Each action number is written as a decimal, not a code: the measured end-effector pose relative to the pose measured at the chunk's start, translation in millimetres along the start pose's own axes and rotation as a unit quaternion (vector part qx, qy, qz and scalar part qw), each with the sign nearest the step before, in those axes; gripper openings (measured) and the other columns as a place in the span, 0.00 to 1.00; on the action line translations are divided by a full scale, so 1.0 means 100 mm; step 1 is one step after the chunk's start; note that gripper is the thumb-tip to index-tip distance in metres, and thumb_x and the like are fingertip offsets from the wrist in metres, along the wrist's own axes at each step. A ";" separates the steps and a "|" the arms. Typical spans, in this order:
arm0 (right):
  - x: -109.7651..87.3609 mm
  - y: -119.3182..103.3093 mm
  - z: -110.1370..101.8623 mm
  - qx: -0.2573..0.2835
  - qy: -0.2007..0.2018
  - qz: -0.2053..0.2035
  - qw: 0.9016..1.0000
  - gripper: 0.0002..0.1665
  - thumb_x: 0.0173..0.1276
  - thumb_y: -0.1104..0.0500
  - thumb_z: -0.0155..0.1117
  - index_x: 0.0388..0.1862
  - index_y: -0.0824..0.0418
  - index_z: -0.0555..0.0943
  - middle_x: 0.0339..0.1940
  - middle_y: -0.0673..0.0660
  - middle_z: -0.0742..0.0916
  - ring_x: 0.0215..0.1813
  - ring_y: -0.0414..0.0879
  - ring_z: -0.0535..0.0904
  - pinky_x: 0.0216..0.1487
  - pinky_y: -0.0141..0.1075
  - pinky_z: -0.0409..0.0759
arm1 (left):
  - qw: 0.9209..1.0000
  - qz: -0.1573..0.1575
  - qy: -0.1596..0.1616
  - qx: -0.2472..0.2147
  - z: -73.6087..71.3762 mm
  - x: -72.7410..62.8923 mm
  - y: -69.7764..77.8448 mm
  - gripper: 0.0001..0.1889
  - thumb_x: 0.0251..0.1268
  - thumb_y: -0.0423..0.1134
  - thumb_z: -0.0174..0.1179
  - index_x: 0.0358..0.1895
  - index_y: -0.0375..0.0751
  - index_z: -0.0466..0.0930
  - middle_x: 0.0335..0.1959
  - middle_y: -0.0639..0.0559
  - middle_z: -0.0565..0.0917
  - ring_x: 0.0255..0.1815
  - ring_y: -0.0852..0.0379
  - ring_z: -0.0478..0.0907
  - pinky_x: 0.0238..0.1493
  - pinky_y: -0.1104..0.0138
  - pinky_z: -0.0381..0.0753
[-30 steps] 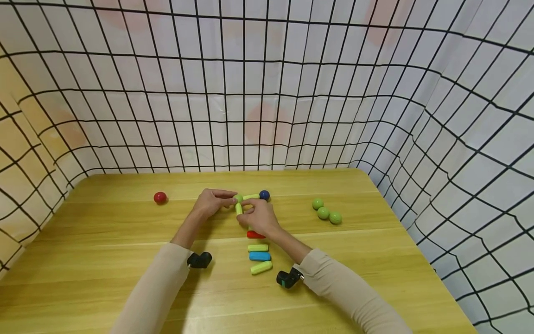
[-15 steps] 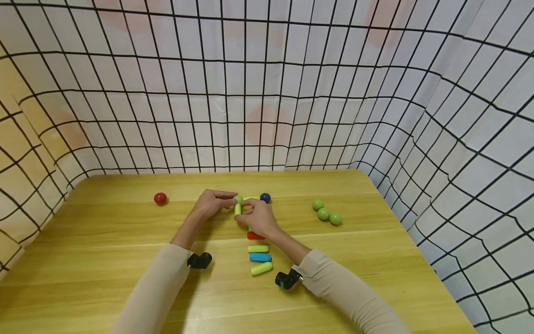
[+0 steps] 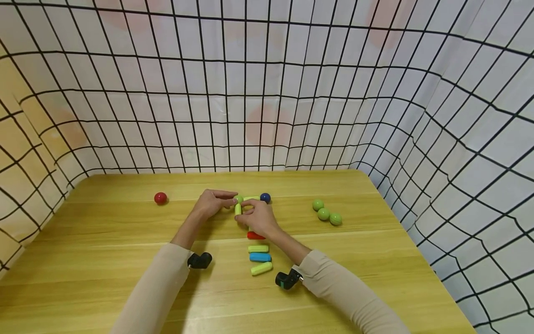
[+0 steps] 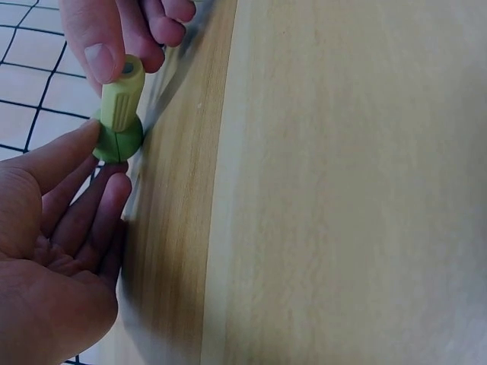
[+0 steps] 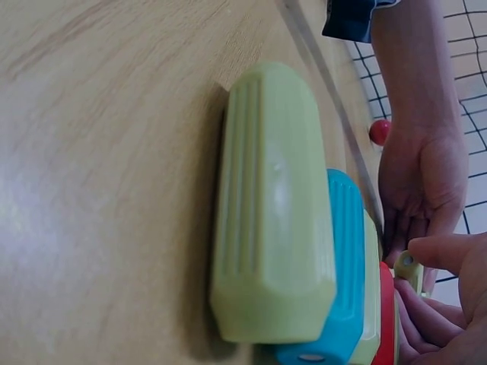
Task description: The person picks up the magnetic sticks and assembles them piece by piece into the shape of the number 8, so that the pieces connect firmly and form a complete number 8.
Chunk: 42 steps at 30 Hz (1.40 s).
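My left hand [image 3: 210,202] pinches a green ball [image 4: 114,148] between thumb and fingers. A short yellow-green rod [image 4: 122,103] with a grey dot in its end sits against this ball. My right hand [image 3: 260,217] grips that rod near its free end, from the right. From the ball a second yellow-green rod [image 3: 252,198] runs rightward to a dark blue ball [image 3: 265,198], partly behind the right hand's fingers in the head view.
Nearer me lie a red rod [image 3: 255,235], a blue rod [image 3: 260,257] and yellow-green rods [image 3: 261,268]. Three green balls [image 3: 323,214] rest to the right, a red ball [image 3: 160,198] to the left. Black wire grid [image 3: 225,95] with white sheeting encloses the table [image 3: 104,260].
The gripped rod has swung a little, its near end going slightly left. The blue ball and its rod shifted slightly toward me. Over the last half second almost nothing moved.
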State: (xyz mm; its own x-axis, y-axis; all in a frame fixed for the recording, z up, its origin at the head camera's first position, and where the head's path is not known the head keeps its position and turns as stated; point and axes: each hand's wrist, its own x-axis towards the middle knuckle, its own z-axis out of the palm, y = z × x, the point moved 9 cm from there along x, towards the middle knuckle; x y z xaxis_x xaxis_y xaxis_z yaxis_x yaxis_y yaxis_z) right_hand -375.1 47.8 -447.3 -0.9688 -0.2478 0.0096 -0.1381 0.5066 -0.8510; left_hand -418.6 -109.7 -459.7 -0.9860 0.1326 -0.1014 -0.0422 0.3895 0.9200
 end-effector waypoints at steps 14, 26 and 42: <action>-0.01 -0.03 0.00 0.003 -0.004 -0.004 1.000 0.29 0.64 0.55 0.75 0.62 0.64 0.81 0.42 0.60 0.92 0.41 0.48 0.90 0.38 0.37 0.86 | 1.000 -0.005 0.008 0.015 -0.02 0.00 -0.01 0.17 0.65 0.47 0.70 0.56 0.49 0.88 0.48 0.46 0.90 0.44 0.49 0.81 0.43 0.63 0.70; 0.03 -0.06 -0.09 0.002 -0.012 -0.017 1.000 0.30 0.65 0.54 0.74 0.63 0.64 0.80 0.43 0.61 0.91 0.41 0.48 0.89 0.37 0.36 0.85 | 1.000 -0.005 0.005 0.013 -0.01 0.02 -0.01 0.17 0.66 0.47 0.70 0.56 0.50 0.88 0.48 0.46 0.90 0.44 0.49 0.82 0.44 0.63 0.71; 0.25 -0.16 -0.37 -0.060 0.068 -0.039 0.995 0.25 0.66 0.57 0.74 0.62 0.60 0.83 0.43 0.59 0.91 0.45 0.52 0.86 0.44 0.43 0.84 | 1.000 -0.007 0.001 0.016 -0.01 0.02 -0.03 0.18 0.65 0.48 0.70 0.56 0.52 0.88 0.47 0.46 0.89 0.45 0.48 0.81 0.46 0.61 0.70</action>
State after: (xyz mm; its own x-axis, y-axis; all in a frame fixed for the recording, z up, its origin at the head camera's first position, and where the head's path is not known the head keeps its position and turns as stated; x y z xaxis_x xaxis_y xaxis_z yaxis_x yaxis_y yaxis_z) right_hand -404.6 63.9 -413.8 -0.9719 -0.1800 0.1518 -0.2300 0.5879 -0.7755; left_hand -420.6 -111.6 -462.1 -0.9856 0.1245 -0.1142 -0.0518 0.4207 0.9057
